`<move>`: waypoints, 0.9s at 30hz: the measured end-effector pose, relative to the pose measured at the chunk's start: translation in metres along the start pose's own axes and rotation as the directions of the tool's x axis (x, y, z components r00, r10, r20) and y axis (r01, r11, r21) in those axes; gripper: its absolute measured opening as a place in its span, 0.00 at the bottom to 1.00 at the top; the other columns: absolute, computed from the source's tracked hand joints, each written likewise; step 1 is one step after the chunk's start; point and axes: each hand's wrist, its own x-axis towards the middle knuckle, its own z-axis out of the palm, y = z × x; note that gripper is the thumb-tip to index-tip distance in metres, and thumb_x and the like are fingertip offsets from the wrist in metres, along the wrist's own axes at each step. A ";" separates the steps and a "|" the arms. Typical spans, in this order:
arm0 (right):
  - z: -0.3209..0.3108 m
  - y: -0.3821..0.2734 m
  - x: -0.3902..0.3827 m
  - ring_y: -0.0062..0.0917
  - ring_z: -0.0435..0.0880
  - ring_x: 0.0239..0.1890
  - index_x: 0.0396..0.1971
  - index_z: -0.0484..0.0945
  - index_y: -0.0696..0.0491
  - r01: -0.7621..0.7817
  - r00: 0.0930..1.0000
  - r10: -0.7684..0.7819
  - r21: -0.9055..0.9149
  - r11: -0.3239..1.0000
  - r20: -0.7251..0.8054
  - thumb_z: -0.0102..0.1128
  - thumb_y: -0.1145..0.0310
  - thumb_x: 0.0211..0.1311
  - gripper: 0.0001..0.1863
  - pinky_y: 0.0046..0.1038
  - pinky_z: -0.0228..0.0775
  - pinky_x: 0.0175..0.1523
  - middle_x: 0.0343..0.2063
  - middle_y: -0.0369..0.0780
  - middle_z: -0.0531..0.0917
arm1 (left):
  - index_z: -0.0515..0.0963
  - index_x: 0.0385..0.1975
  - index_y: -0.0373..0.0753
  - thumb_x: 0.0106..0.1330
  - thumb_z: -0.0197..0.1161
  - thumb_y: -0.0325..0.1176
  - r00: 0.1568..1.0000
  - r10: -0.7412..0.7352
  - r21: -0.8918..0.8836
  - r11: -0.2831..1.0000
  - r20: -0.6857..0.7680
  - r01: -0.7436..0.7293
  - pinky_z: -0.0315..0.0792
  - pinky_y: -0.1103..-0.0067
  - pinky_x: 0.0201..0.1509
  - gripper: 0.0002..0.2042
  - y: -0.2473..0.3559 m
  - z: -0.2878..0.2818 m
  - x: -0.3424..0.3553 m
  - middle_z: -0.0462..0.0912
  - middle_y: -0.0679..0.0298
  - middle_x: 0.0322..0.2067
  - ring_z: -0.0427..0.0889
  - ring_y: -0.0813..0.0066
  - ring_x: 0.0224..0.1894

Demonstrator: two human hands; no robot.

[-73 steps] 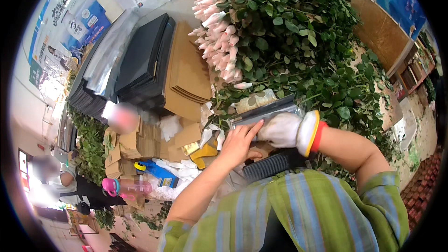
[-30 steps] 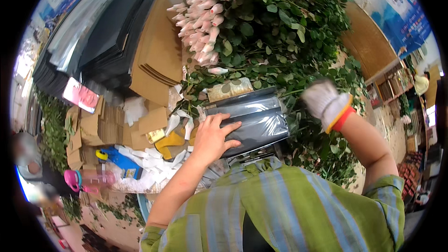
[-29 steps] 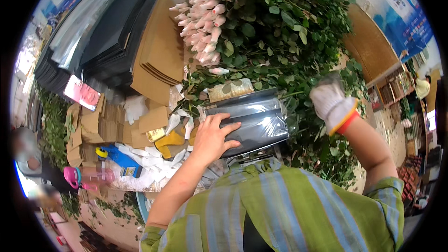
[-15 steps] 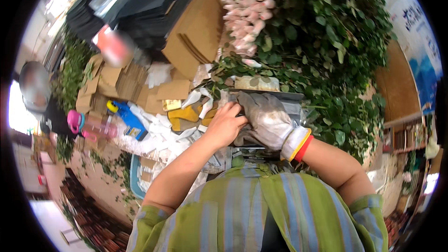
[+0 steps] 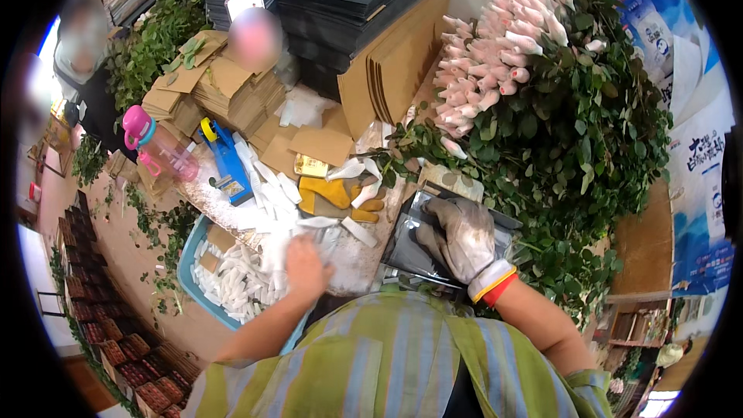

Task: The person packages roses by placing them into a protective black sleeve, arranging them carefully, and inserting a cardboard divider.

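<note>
My bare left hand is smeared by motion over the white sleeves on the bench, just beside the blue tub; its fingers and anything in them do not show clearly. My right hand, in a grey-white work glove with a yellow and red cuff, rests over a shiny black tray. Its thumb and fingers are apart, with nothing visible between them. Yellow gloves lie left of the tray among loose white sleeves. Many small white sleeves fill the tub.
Pink rosebuds in white netting and leafy stems crowd the right side. Cardboard sheets and black stacked sheets stand behind. A blue tape dispenser and pink bottle sit left. A person is at far left.
My left hand has moved away from the right glove, leftward and down toward the tub. The right glove stays at the black tray, now more exposed. The view has shifted.
</note>
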 end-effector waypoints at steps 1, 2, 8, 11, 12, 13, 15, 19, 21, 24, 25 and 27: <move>0.000 -0.001 -0.001 0.47 0.80 0.37 0.40 0.81 0.51 -0.045 0.999 0.045 0.009 0.999 0.019 0.68 0.55 0.53 0.19 0.45 0.70 0.45 0.32 0.48 0.82 | 0.71 0.51 0.29 0.48 0.74 0.42 0.983 -0.091 0.022 0.996 0.159 0.089 0.66 0.64 0.61 0.33 -0.015 -0.020 0.004 0.72 0.46 0.51 0.69 0.50 0.56; 0.001 -0.002 -0.001 0.46 0.80 0.37 0.40 0.81 0.51 -0.052 0.999 0.052 -0.013 0.999 0.016 0.68 0.55 0.53 0.18 0.45 0.70 0.45 0.32 0.48 0.83 | 0.73 0.47 0.30 0.48 0.74 0.43 0.932 -0.183 0.061 0.983 0.312 0.172 0.67 0.65 0.60 0.30 -0.033 -0.039 0.008 0.73 0.46 0.49 0.71 0.51 0.55; -0.003 -0.004 0.001 0.45 0.80 0.37 0.40 0.81 0.50 -0.078 0.996 0.078 -0.007 0.997 0.038 0.67 0.56 0.54 0.17 0.44 0.71 0.45 0.31 0.46 0.83 | 0.66 0.52 0.32 0.61 0.62 0.32 0.724 -0.290 -0.705 0.188 0.625 0.684 0.77 0.69 0.41 0.21 -0.108 -0.086 -0.004 0.78 0.52 0.42 0.81 0.61 0.40; -0.003 -0.010 0.003 0.45 0.80 0.37 0.41 0.81 0.49 -0.100 0.994 0.102 -0.058 0.993 0.031 0.66 0.56 0.55 0.16 0.44 0.70 0.44 0.31 0.46 0.83 | 0.47 0.70 0.42 0.57 0.62 0.25 0.676 0.183 -0.699 0.123 0.713 0.704 0.75 0.70 0.49 0.41 -0.041 -0.089 0.027 0.70 0.52 0.53 0.78 0.61 0.48; 0.000 -0.009 0.002 0.45 0.80 0.37 0.41 0.81 0.48 -0.107 0.994 0.108 -0.066 0.992 0.020 0.66 0.56 0.55 0.16 0.44 0.70 0.44 0.31 0.46 0.83 | 0.47 0.70 0.41 0.54 0.63 0.23 0.633 0.256 -0.683 0.278 0.730 0.675 0.73 0.69 0.53 0.43 -0.014 -0.089 0.042 0.70 0.52 0.54 0.76 0.61 0.51; 0.000 -0.008 0.003 0.45 0.80 0.37 0.41 0.81 0.48 -0.113 0.993 0.114 -0.078 0.991 0.008 0.66 0.56 0.55 0.16 0.44 0.70 0.44 0.30 0.46 0.82 | 0.47 0.71 0.41 0.50 0.63 0.21 0.580 0.324 -0.663 0.423 0.747 0.618 0.72 0.67 0.57 0.46 0.010 -0.090 0.055 0.69 0.53 0.56 0.74 0.62 0.55; -0.005 -0.011 0.006 0.43 0.81 0.36 0.40 0.82 0.47 -0.148 0.987 0.151 -0.065 0.987 0.056 0.66 0.57 0.55 0.15 0.44 0.71 0.44 0.29 0.45 0.82 | 0.43 0.73 0.41 0.49 0.62 0.21 0.581 0.505 -0.730 0.636 0.638 0.249 0.67 0.69 0.62 0.49 0.039 -0.085 0.070 0.68 0.53 0.58 0.71 0.63 0.57; 0.000 -0.002 0.005 0.43 0.82 0.36 0.39 0.82 0.48 -0.115 0.992 0.118 -0.057 0.992 0.045 0.66 0.60 0.55 0.13 0.43 0.72 0.43 0.29 0.44 0.83 | 0.45 0.73 0.40 0.49 0.64 0.27 0.404 0.592 -0.698 0.689 0.698 0.196 0.64 0.72 0.66 0.48 0.043 -0.080 0.094 0.62 0.48 0.65 0.69 0.60 0.63; -0.003 -0.003 0.006 0.42 0.82 0.35 0.39 0.82 0.48 -0.120 0.992 0.122 -0.051 0.991 0.041 0.66 0.60 0.55 0.13 0.43 0.72 0.43 0.30 0.43 0.83 | 0.48 0.73 0.40 0.48 0.63 0.27 0.368 0.631 -0.719 0.669 0.683 0.186 0.62 0.73 0.67 0.47 0.038 -0.079 0.105 0.64 0.50 0.65 0.67 0.61 0.66; -0.002 -0.004 0.005 0.41 0.82 0.36 0.38 0.81 0.48 -0.117 0.993 0.118 -0.064 0.991 0.018 0.65 0.61 0.56 0.12 0.42 0.72 0.45 0.31 0.43 0.83 | 0.50 0.73 0.40 0.49 0.62 0.27 0.315 0.665 -0.724 0.679 0.677 0.124 0.61 0.74 0.68 0.46 0.040 -0.095 0.115 0.66 0.53 0.65 0.67 0.61 0.67; -0.002 -0.004 0.007 0.41 0.82 0.36 0.38 0.81 0.48 -0.114 0.993 0.115 -0.065 0.991 0.025 0.64 0.61 0.57 0.12 0.42 0.72 0.45 0.31 0.43 0.83 | 0.51 0.72 0.40 0.51 0.62 0.28 0.344 0.687 -0.738 0.674 0.640 0.028 0.63 0.73 0.67 0.44 0.041 -0.092 0.116 0.68 0.51 0.64 0.69 0.59 0.66; 0.002 -0.001 0.006 0.41 0.81 0.37 0.39 0.81 0.48 -0.110 0.993 0.112 -0.066 0.992 0.034 0.64 0.63 0.57 0.11 0.42 0.71 0.47 0.31 0.43 0.83 | 0.53 0.71 0.40 0.54 0.62 0.31 0.393 0.735 -0.747 0.646 0.552 -0.159 0.66 0.71 0.66 0.41 0.045 -0.086 0.113 0.71 0.47 0.61 0.72 0.55 0.63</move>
